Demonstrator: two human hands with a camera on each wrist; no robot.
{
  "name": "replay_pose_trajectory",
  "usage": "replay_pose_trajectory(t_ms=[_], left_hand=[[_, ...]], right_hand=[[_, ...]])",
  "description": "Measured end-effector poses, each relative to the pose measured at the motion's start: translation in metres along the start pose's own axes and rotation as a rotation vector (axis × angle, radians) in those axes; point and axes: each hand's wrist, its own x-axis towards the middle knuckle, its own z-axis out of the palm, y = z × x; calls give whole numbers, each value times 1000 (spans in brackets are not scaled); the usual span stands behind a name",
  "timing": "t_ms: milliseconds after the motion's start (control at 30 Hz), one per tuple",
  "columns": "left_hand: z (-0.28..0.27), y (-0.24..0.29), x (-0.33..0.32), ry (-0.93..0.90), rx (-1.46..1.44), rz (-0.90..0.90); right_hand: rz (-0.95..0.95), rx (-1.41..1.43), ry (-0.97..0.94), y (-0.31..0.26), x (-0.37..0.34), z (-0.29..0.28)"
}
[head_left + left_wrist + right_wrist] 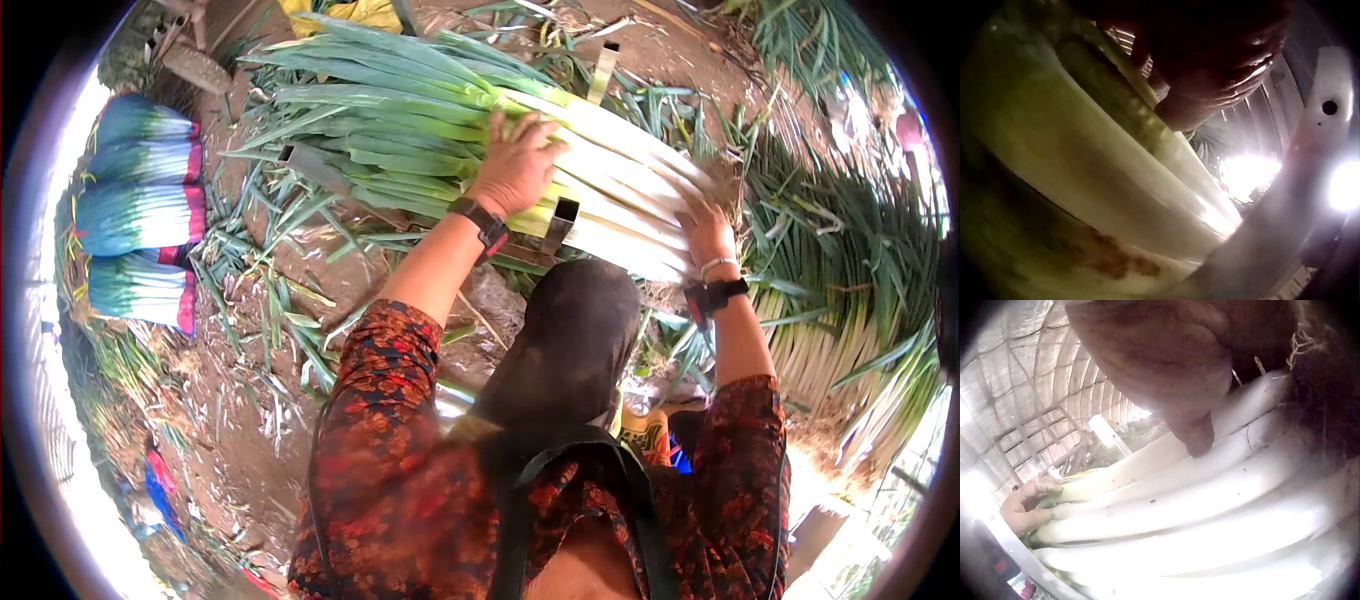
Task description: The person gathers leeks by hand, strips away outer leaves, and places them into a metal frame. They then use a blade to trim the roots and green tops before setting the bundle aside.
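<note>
A large pile of leeks [620, 170] lies across the upper middle of the head view, green leaves to the left, white stalks and roots to the right. On top of it, where green turns to white, rests the left hand [515, 165], fingers spread. The right hand [708, 235] lies on the white stalks near the root end, its fingers extended over them. In the right wrist view the right hand [1172, 369] touches the white stalks [1179, 506], and the left hand [1027, 503] shows at their far end. Close stalks [1104, 162] lie under the left hand [1210, 75].
Upright metal posts [562, 225] [603, 72] stand at the pile's near and far sides. Bundled leeks [140, 200] with red bands lie at the left. More loose leeks [850, 260] are heaped at the right. Cut leaves litter the ground [235, 410].
</note>
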Motion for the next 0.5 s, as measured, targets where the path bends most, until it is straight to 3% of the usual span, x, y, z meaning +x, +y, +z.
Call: replay_pose_trajectory(t_ms=[133, 267, 367, 433, 500], left_hand=[[-5, 0, 2, -5, -94, 22], [0, -21, 14, 25, 102, 27], [-8, -34, 24, -112, 92, -65], [-13, -45, 30, -158, 72, 2], [-18, -52, 44, -295, 21, -13]], right_hand=[[-13, -90, 13, -2, 0, 1], [57, -246, -63, -20, -2, -10], [47, -328, -46, -16, -1, -4], [-37, -343, 43, -11, -3, -1], [38, -208, -36, -21, -4, -15]])
